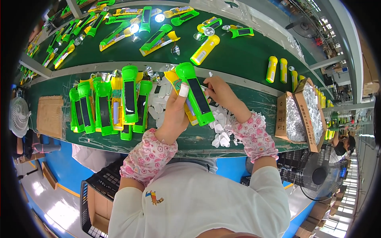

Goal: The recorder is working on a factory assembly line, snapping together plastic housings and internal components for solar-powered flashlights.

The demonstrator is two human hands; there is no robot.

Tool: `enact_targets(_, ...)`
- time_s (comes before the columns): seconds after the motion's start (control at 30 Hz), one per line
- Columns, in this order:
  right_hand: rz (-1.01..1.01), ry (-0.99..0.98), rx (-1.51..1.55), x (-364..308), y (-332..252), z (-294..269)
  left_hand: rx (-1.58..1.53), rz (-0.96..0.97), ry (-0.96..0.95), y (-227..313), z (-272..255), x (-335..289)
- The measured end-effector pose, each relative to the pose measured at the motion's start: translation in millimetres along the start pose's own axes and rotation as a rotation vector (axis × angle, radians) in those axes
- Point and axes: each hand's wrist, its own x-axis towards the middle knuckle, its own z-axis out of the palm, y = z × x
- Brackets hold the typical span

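Observation:
My left hand (177, 113) is closed around a flashlight housing, its green half (196, 95) with a dark panel lying over the yellow half (173, 81). White tape wraps one of the left fingers. A pale tube shows between the two halves. My right hand (222, 93) is close beside the housing's right side, its fingers pinched, with a small white piece (210, 74) showing at their tips. Loose white plastic pieces (219, 127) are heaped under and beside both hands. To the left lies a row of similar green and yellow flashlight housings (104, 107).
Beyond a metal rail, a green conveyor belt (238, 53) carries several flashlights, some lit. Cardboard boxes (291, 119) of small clear parts stand at the right. A brown board (50, 116) lies at the left. Black fan (318, 175) and black crate (99, 198) stand below the bench.

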Motion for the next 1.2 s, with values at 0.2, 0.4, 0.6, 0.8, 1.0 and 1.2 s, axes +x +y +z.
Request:
enact_targets(0.2, -0.062, 0.314, -0.100, -20.1, -40.2, -54.7, 0.049, -0.035, -0.060, 0.3, 11.9, 2.2)
enact_targets(0.4, -0.237, 0.289, 0.351, -23.1, -73.8, -79.8, -0.178, -0.116, -0.202, -13.8, 20.0, 18.9)
enact_targets(0.6, 0.029, 0.210, 0.464, -18.2, -77.7, -95.7, -0.122, -0.162, -0.304, -20.3, 22.6, 26.4)
enact_targets(0.8, -0.208, 0.096, -0.291, -15.3, -110.7, -114.1, -0.132, -0.086, -0.345, -28.8, 21.3, 24.0)
enact_targets(1.0, -0.032, 0.177, 0.055, -26.7, -110.2, -106.6, -0.154, -0.097, -0.312, -28.6, 24.8, 21.4)
enact_targets(1.2, -0.231, 0.129, -0.301, -21.3, -116.4, -118.8, -0.060, -0.083, -0.305, -29.9, 19.2, 19.8)
